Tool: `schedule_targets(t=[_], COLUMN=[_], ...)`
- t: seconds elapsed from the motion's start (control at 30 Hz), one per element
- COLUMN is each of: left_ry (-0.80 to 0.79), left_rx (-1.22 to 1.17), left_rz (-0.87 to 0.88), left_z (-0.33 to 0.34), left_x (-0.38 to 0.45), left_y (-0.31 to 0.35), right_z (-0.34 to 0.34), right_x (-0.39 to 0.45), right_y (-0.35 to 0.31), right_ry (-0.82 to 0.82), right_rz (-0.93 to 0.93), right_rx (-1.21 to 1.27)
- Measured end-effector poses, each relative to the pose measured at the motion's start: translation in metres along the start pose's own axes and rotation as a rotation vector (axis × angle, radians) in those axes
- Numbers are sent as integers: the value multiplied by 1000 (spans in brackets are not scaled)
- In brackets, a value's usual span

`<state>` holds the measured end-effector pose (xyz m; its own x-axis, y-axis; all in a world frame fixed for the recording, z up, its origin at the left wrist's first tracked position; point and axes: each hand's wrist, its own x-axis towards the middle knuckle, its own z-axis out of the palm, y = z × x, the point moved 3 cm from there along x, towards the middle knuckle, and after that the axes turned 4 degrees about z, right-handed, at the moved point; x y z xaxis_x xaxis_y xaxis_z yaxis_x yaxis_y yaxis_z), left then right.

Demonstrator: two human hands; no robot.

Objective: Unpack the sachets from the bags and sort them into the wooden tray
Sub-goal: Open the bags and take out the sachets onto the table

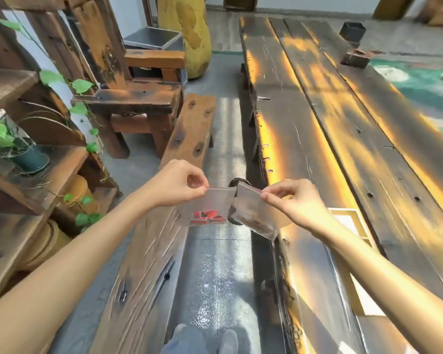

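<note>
My left hand pinches the top edge of a clear plastic bag that holds red sachets at its bottom. My right hand pinches the top edge of a second clear bag with brownish sachets inside. Both bags hang in the air side by side, over the gap between the bench and the table. The wooden tray lies on the table's near edge, partly hidden under my right forearm.
A long dark plank table fills the right side. A wooden bench runs below my left arm. Wooden chairs, shelves and potted plants stand at the left. A small dark box sits at the table's far end.
</note>
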<state>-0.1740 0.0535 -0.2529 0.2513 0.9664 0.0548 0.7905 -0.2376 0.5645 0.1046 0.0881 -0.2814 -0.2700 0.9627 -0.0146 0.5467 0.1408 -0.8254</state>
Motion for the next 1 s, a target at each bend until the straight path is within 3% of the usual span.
schedule_targets(t=[0.4,0.8,1.0], left_ry=[-333,-746,-878], left_rx=[-72,-2,80], left_rz=[283,684,848], left_z=[112,234,286], left_x=[44,44,26], left_y=[42,123,172], right_z=[-34,-23,-3], right_x=[-118,-274,-343], right_y=[90,121,136], right_ry=[283,581,701], right_rz=[270,619,783], right_rx=[-3,-81,-75])
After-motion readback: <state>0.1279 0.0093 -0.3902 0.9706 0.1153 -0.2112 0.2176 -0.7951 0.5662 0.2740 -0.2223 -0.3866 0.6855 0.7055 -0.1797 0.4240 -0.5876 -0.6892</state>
